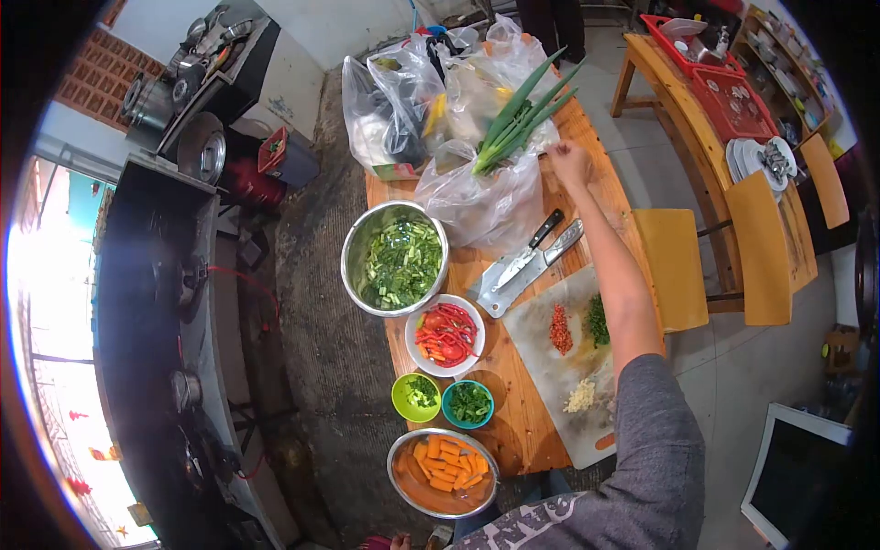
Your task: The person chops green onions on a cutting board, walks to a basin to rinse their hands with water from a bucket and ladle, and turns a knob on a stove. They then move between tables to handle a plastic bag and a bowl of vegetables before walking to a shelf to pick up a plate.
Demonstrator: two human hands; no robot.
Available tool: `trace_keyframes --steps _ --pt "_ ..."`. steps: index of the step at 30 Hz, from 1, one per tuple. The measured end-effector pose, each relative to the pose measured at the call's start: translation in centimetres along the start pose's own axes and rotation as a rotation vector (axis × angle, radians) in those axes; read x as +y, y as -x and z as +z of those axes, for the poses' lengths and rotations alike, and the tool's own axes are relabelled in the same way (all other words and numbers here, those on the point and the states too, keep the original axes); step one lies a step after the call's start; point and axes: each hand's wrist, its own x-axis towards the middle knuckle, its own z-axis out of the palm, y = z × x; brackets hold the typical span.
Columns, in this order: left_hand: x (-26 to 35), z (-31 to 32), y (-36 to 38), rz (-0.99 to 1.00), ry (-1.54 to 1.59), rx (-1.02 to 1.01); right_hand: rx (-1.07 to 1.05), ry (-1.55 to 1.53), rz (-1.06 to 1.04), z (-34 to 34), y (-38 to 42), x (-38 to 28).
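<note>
My right hand (pixel 570 165) reaches over the wooden table, its fingers closed at the edge of a clear plastic bag (pixel 495 202). Green onions (pixel 522 124) lie on top of this bag. Nearer to me are a cleaver (pixel 502 286) and a black-handled knife (pixel 522 263), which lies partly over its blade. Below my forearm, a white cutting board (pixel 541 353) carries chopped red chili (pixel 560 332), chopped greens (pixel 598 321) and minced garlic (pixel 580 396). No left hand can be made out.
Left on the table stand a steel bowl of greens (pixel 402 263), red peppers in a white bowl (pixel 412 344), small green (pixel 400 414) and teal bowls (pixel 450 417), and carrots in a metal bowl (pixel 396 477). Chairs (pixel 674 266) stand right; a stove counter is left. Someone's legs (pixel 553 23) show behind.
</note>
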Motion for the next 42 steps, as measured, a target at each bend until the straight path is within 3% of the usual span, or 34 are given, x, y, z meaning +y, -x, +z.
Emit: trace_keyframes --steps 1,4,5,8,10,15,18,20,22,27,30,31,32,35,37,40,42 --pt "0.0 0.0 0.1 -0.002 0.000 -0.003 0.079 -0.092 -0.095 -1.2 0.6 -4.8" --pt "0.4 0.5 0.0 0.000 -0.011 -0.013 0.048 -0.245 -0.320 -1.9 1.4 -11.9" --pt "0.6 0.9 -0.1 0.000 -0.013 -0.017 0.028 -0.110 -0.279 -1.8 2.0 -13.5" --pt "1.0 1.9 -0.4 -0.003 -0.006 -0.016 -0.071 -0.227 -0.335 -0.2 4.4 -14.8" --pt "1.2 2.3 -0.5 -0.002 -0.004 -0.015 -0.177 -0.390 -0.191 -0.1 7.3 -15.3" --pt "0.9 3.2 -0.4 -0.001 0.015 -0.024 -0.367 -0.297 -0.290 -3.6 14.7 -16.0" --pt "0.3 3.4 -0.3 0.001 0.024 -0.031 -0.373 -0.416 -0.130 -5.9 16.7 -13.8" --pt "-0.9 3.1 0.1 0.010 0.028 -0.034 -0.321 -0.296 -0.071 -8.9 17.8 -12.0" --pt "-1.9 2.8 0.2 0.020 0.030 -0.039 -0.252 -0.361 0.106 -12.2 19.3 -8.4" --pt "-4.2 1.6 0.8 0.126 0.121 -0.088 0.130 -0.264 0.438 -27.2 25.1 -1.4" --pt "-5.6 0.6 -1.6 0.231 -0.162 -0.024 0.348 -0.151 0.633 -38.4 32.2 4.2" --pt "-5.2 0.8 -2.3 0.235 0.133 -0.066 0.388 -0.104 0.703 -41.8 35.3 4.6" --pt "-4.8 0.8 -2.9 0.211 -0.018 -0.058 0.426 -0.061 0.763 -45.0 37.8 4.8" --pt "-3.5 1.8 -1.5 0.238 0.057 -0.155 0.576 -0.008 0.895 -54.9 49.1 11.4" --pt "-3.8 3.4 -1.7 0.270 0.159 -0.122 0.635 -0.048 0.962 -58.8 56.4 11.9" --pt "-7.1 4.0 -4.3 0.428 -0.171 -0.231 0.660 -0.003 1.094 -62.5 65.4 9.8" --pt "-10.8 5.3 -2.0 0.289 -0.098 -0.200 0.682 -0.172 1.194 -64.7 70.1 10.1"
